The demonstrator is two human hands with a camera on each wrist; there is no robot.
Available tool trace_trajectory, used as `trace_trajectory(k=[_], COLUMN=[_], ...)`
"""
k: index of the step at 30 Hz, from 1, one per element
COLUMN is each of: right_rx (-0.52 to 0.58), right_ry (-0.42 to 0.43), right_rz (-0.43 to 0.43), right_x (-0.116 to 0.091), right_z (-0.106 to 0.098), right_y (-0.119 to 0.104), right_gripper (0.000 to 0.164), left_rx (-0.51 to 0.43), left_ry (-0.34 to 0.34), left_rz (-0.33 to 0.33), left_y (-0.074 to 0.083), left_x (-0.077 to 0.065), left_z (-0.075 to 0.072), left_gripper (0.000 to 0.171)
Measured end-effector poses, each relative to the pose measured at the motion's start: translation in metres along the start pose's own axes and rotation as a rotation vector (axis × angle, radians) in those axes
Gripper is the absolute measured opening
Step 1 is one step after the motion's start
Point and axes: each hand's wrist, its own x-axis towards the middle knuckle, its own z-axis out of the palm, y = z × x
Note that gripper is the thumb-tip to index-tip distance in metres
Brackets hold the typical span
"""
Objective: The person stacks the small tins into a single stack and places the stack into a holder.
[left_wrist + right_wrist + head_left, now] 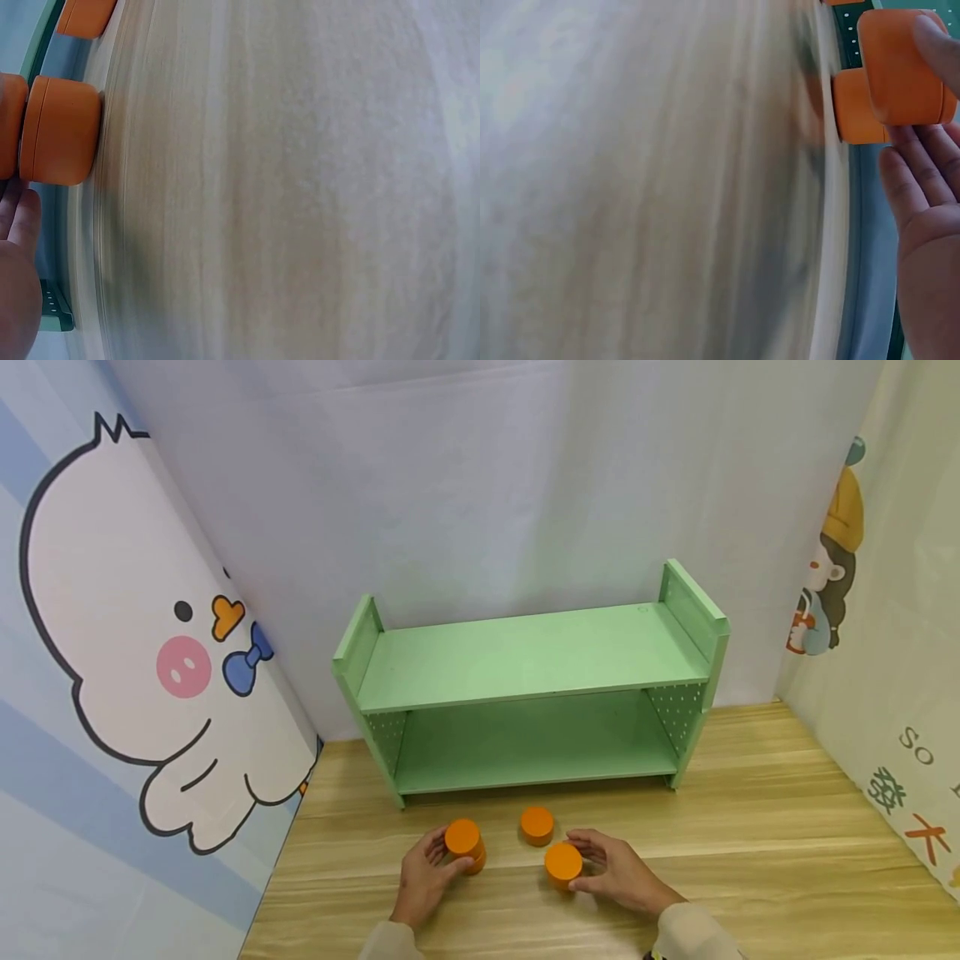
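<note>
Where canisters (462,837) stack, one's partly hidden.

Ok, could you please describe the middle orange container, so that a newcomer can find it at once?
Find the green two-tier shelf, then the wooden table in front of it. Between the left hand and the right hand, look for the round orange container closest to the shelf. Unlike the three other orange containers, it is neither in a hand nor beneath another.

The left hand (426,875) grips at near left, thumb opposite fingers. The right hand (622,875) grips at near right.
</note>
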Motion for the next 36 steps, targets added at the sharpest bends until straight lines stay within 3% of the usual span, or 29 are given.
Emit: trace_trajectory(k=[6,36], right_rx=[-0.005,-0.064], right_ry=[0.003,-0.024], right_rz=[-0.017,-0.099], right_x=[0.007,0.043], right_z=[-0.001,0.011], right_y=[-0.002,-0.035], right_gripper=[0.067,0.058], left_rx=[-0.014,-0.014], left_ry=[0.002,0.002], left_rz=[-0.026,-0.009], left_y=[0.003,0.000], left_x=[0.000,0.001], left_z=[0.000,-0.001], left_gripper=[0.065,0.064])
